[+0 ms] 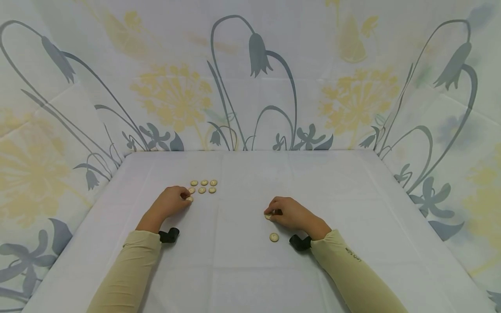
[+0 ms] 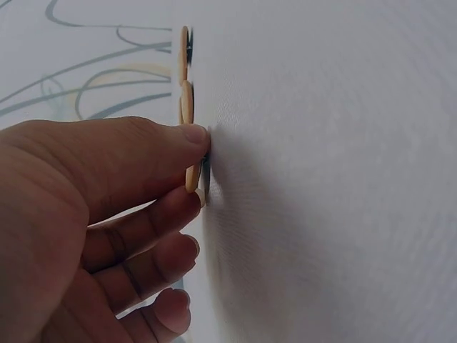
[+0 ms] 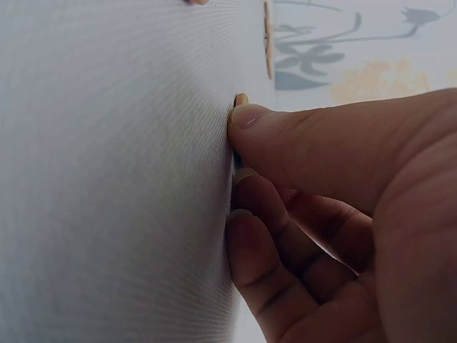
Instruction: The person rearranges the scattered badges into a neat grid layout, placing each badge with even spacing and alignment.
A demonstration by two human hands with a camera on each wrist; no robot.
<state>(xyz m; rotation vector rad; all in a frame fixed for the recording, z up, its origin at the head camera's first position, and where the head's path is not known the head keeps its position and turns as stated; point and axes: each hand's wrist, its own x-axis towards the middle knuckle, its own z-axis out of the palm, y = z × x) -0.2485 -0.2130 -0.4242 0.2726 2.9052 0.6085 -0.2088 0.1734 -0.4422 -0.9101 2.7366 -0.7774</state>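
My left hand pinches a round beige button between thumb and fingers, close over the white tabletop. Just beyond it lie two short rows of similar buttons, the nearest one partly covered by the fingers. Farther right, my right hand holds another button by its edge, the thumb covering most of it and the fingertips right at the cloth. One loose button lies flat on the cloth below the right hand.
White cloth covers the table, with faint fold lines. A flower-printed curtain surrounds its back and sides. Black wrist cameras sit at both cuffs, low over the table.
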